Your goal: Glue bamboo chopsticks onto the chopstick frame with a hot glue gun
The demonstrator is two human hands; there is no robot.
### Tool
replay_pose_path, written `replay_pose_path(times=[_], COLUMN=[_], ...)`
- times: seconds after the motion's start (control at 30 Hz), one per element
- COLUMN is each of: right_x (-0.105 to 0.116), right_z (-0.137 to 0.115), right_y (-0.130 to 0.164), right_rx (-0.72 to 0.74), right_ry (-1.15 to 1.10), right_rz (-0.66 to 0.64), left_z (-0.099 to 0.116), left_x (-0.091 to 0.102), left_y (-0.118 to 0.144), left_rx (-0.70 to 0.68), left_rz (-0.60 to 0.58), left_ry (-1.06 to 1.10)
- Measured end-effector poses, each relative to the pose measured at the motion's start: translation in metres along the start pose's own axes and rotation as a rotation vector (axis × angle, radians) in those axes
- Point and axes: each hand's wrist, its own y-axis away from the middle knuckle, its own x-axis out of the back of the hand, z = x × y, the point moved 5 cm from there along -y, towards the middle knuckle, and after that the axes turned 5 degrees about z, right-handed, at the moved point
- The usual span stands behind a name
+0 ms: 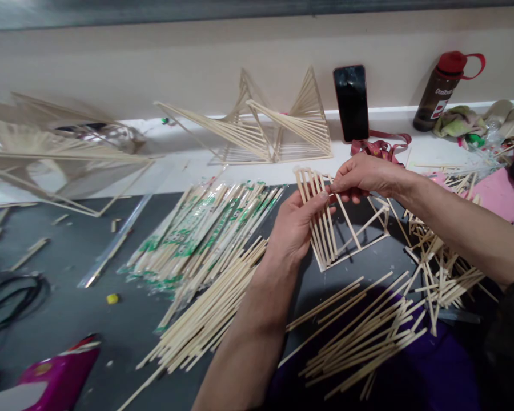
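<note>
A small frame of thin wooden sticks (pixel 352 220) is held up over the grey table, with several sticks set side by side along its left part. My left hand (pixel 294 225) is closed around that left part, thumb pressed across the row of sticks. At the frame's upper edge, the fingers of my right hand (pixel 360 178) pinch together beside the left fingertips. What exactly lies between the right fingertips is hidden; a stick of the frame runs down from there. Below the frame lie loose wooden sticks (pixel 364 342), partly over something dark purple.
Packs of wrapped chopsticks (pixel 205 228) and bare sticks (pixel 205 308) lie left. Finished stick structures (pixel 300 131) stand along the wall, beside a phone (pixel 351 103) and a bottle (pixel 439 91). A stick heap (pixel 445 257) is at right, a magenta object (pixel 60 371) lower left.
</note>
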Motion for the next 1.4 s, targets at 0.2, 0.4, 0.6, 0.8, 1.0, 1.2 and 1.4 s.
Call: replay_pose_path(times=[0.2, 0.4, 0.6, 0.8, 1.0, 1.2, 1.4], right_x=[-0.0030, -0.0032, -0.0055, -0.0072, -0.0081, -0.0090, -0.0102], right_z=[-0.0024, -0.0030, -0.0018, -0.0030, -0.0042, -0.0053, -0.0069], right_y=[0.0010, 0.0020, 0.0008, -0.0005, -0.0019, -0.0017, -0.0025], right_rx=[0.025, 0.020, 0.017, 0.026, 0.031, 0.041, 0.058], right_ry=[-0.016, -0.007, 0.008, 0.022, 0.054, 0.065, 0.083], right_rz=[-0.004, 0.004, -0.013, -0.026, -0.027, -0.022, -0.008], left_z=[-0.0005, -0.0007, -0.0016, -0.0023, -0.0027, -0.0041, -0.0035], left_x=[0.0014, 0.0012, 0.0009, 0.0000, -0.0007, 0.0004, 0.0006], left_y=[-0.0003, 0.0000, 0.0001, -0.0009, -0.0019, -0.0039, -0.0034], left_rx=[-0.005, -0.005, -0.008, -0.013, -0.014, -0.027, -0.015], left_rz=[0.030, 0.024, 0.022, 0.008, -0.016, -0.012, -0.014], left_ry=[-0.009, -0.009, -0.009, -0.008, 0.028, 0.051, 0.052])
